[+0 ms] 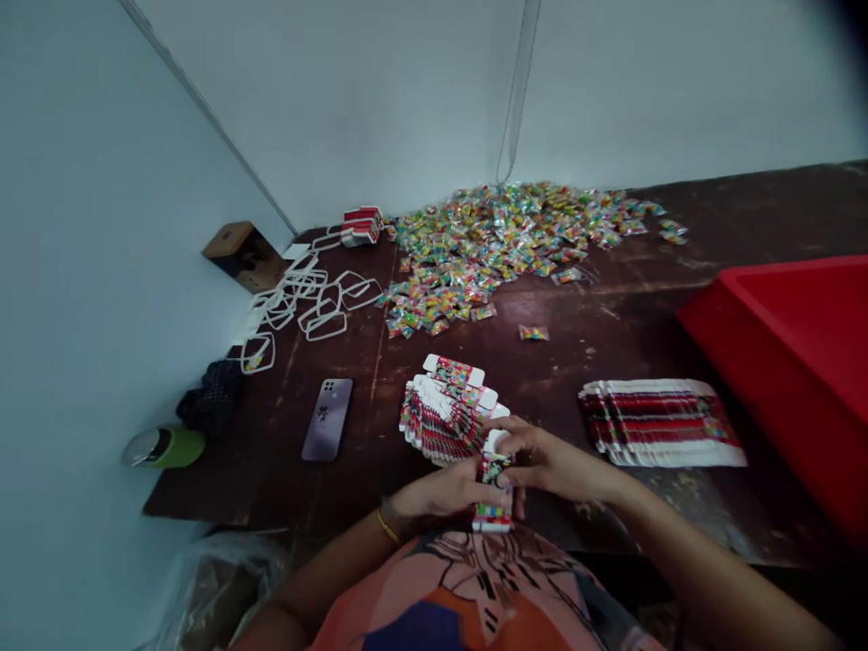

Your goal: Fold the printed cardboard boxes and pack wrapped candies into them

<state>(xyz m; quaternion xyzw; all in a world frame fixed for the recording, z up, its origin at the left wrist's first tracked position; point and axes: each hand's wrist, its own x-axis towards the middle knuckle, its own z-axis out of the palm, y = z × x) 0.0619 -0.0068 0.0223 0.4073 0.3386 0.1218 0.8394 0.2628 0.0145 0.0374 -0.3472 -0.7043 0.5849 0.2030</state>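
A small printed box (493, 512) with a white flap at its top stands between my hands, close to my body. My left hand (451, 491) is wrapped round its lower left side. The fingers of my right hand (533, 457) pinch it near the upper flap. Just beyond my hands lies a fanned pile of flat printed boxes (440, 420). Farther back, a large heap of small wrapped candies (502, 235) spreads over the dark table (542, 362), with one candy packet (533, 333) apart from it.
A stack of flat cartons (661, 423) and a red bin (800, 362) are at the right. To the left lie a phone (328, 419), white rings (325, 312), a green bottle (177, 448), a dark cloth (213, 396) and a brown box (248, 258). Red-white cartons (362, 226) sit behind.
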